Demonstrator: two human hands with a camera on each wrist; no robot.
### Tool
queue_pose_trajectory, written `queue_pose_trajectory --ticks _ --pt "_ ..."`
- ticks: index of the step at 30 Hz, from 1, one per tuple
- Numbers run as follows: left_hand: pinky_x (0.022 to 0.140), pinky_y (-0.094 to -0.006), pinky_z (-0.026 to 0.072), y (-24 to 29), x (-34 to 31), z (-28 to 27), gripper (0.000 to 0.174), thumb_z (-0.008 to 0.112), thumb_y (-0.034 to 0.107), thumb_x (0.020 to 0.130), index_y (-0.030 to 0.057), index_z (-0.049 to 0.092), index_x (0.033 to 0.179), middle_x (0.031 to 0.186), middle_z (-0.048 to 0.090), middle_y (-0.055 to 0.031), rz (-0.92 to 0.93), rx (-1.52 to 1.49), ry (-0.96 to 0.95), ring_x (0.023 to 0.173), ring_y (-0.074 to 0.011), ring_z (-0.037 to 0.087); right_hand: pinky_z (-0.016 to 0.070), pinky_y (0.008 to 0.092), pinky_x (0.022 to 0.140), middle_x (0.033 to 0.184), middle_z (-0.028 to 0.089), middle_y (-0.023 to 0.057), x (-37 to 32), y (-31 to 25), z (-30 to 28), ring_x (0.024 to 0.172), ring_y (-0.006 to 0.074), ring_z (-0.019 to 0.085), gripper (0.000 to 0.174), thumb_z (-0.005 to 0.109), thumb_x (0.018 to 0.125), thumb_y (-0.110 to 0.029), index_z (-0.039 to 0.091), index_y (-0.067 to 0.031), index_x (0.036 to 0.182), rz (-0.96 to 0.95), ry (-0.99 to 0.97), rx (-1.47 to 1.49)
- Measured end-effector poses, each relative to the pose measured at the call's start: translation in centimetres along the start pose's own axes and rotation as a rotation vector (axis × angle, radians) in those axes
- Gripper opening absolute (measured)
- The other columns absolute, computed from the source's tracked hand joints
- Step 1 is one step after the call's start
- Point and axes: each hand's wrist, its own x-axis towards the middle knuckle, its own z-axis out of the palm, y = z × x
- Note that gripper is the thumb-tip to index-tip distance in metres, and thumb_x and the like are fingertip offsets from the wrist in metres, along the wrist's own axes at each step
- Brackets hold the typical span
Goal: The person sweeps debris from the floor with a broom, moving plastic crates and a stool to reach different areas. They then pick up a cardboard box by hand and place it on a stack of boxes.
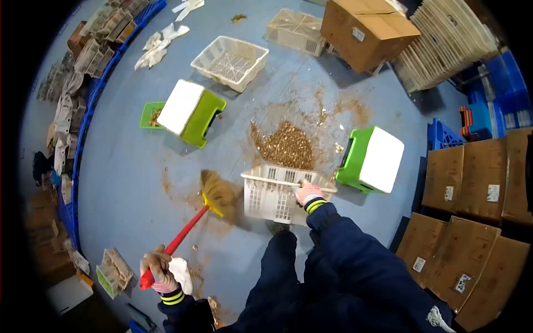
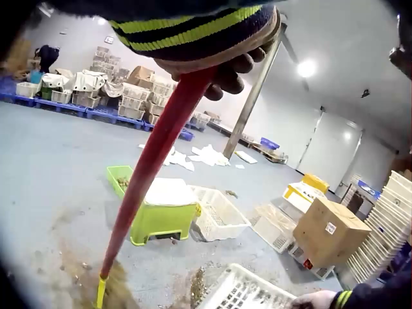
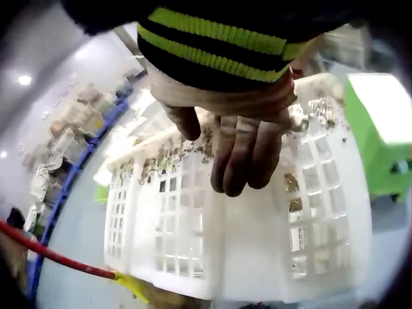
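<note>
My gloved left hand (image 1: 158, 266) grips the red handle (image 1: 180, 236) of a broom near its end. The broom's brown bristles (image 1: 219, 191) are on the floor just left of a white plastic crate (image 1: 261, 202). With my right hand (image 1: 308, 193) I hold the crate's rim; in the right wrist view the fingers (image 3: 238, 161) curl over it against the slatted side. Bits of brown debris cling inside the crate, behind the slats. A pile of small brown pieces (image 1: 284, 145) lies on the floor right beyond the crate.
Green stools with white tops stand left (image 1: 183, 108) and right (image 1: 383, 161) of the pile. Farther off are an empty white crate (image 1: 230, 61), a cardboard box (image 1: 366, 33) and stacked white crates (image 1: 444, 44). Cardboard boxes (image 1: 466, 177) line the right side; blue pallets (image 1: 91, 111) the left.
</note>
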Motion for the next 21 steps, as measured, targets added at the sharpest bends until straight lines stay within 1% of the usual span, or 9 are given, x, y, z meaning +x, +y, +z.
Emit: queue_pose_trajectory --ticks 1,3,5,7,10,13,15,19,21 --pt "0.069 -0.0394 0.0436 0.2 -0.2 -0.1 0.044 0.054 0.031 0.089 0.0108 0.036 0.055 0.046 0.034 0.0023 -0.007 0.019 0.021 0.043 -0.0105 0.038 0.0455 0.0398 0.085 0.100 0.064 0.0166 -3.1 -1.0 -3.0 0.095 0.0322 0.060 0.047 0.049 0.081 -0.040 0.052 -0.0105 0.117 0.039 -0.059 0.159" --pt "0.072 -0.0390 0.0431 -0.8 0.1 -1.5 0.044 0.055 0.032 0.089 0.0114 0.036 0.055 0.046 0.034 0.0026 -0.036 -0.035 -0.045 0.043 -0.0094 0.037 0.0431 0.0396 0.089 0.108 0.060 0.0189 -4.5 0.4 -3.0 0.102 0.0316 0.057 0.048 0.049 0.080 -0.041 0.052 -0.0105 0.117 0.125 -0.031 0.142" --pt "0.073 -0.0392 0.0430 -1.0 0.5 -1.1 0.044 0.055 0.032 0.089 0.0115 0.036 0.054 0.045 0.033 0.0026 -0.035 -0.016 -0.027 0.043 -0.0090 0.037 0.0411 0.0390 0.092 0.109 0.060 0.0203 -1.5 5.2 3.2 0.106 0.0323 0.055 0.051 0.050 0.079 -0.042 0.049 -0.0106 0.119 0.207 -0.004 -0.017" --pt "0.075 -0.0400 0.0432 -0.5 0.8 -0.1 0.045 0.056 0.036 0.087 0.0107 0.041 0.053 0.045 0.038 0.0013 0.002 0.021 -0.011 0.043 -0.0104 0.039 0.0403 0.0396 0.093 0.110 0.059 0.0206 -1.6 4.4 2.1 0.107 0.0337 0.054 0.051 0.050 0.079 -0.042 0.048 -0.0106 0.120 0.075 -0.011 0.055" --pt "0.075 -0.0403 0.0440 -1.4 2.0 -1.0 0.046 0.058 0.039 0.085 0.0103 0.043 0.053 0.046 0.042 -0.0007 -0.047 0.008 -0.111 0.042 -0.0112 0.041 0.0410 0.0403 0.092 0.111 0.058 0.0214 -4.9 3.2 -1.2 0.106 0.0347 0.054 0.049 0.050 0.079 -0.038 0.050 -0.0106 0.119 0.134 -0.056 0.139" --pt "0.074 -0.0411 0.0447 -2.5 3.7 -0.3 0.046 0.060 0.040 0.084 0.0102 0.043 0.053 0.046 0.042 -0.0011 -0.035 -0.033 -0.164 0.042 -0.0112 0.041 0.0415 0.0406 0.091 0.112 0.057 0.0224 -8.2 8.5 1.0 0.105 0.0354 0.054 0.048 0.050 0.078 -0.038 0.051 -0.0107 0.117 0.148 0.076 0.191" --pt "0.075 -0.0418 0.0451 -2.4 4.4 0.8 0.045 0.061 0.038 0.083 0.0102 0.043 0.053 0.045 0.041 -0.0009 0.028 -0.034 -0.190 0.042 -0.0112 0.042 0.0413 0.0400 0.091 0.112 0.058 0.0202 -12.8 11.7 0.3 0.105 0.0352 0.054 0.047 0.053 0.077 -0.037 0.051 -0.0138 0.118 0.201 -0.065 0.189" --pt "0.077 -0.0442 0.0461 -1.8 4.7 2.2 0.040 0.064 0.031 0.082 0.0113 0.041 0.056 0.046 0.041 -0.0004 -0.116 -0.109 -0.170 0.041 -0.0110 0.041 0.0443 0.0418 0.085 0.100 0.063 0.0169 -24.0 16.0 0.1 0.095 0.0355 0.058 0.040 0.055 0.077 -0.034 0.053 -0.0175 0.113 0.197 0.199 0.313" --pt "0.075 -0.0430 0.0472 -0.2 4.9 1.8 0.038 0.064 0.027 0.082 0.0115 0.041 0.056 0.046 0.040 -0.0003 -0.038 -0.163 -0.169 0.040 -0.0113 0.041 0.0446 0.0422 0.083 0.097 0.063 0.0165 -28.1 19.6 1.7 0.095 0.0354 0.058 0.038 0.059 0.075 -0.031 0.052 -0.0176 0.110 0.284 0.153 0.236"
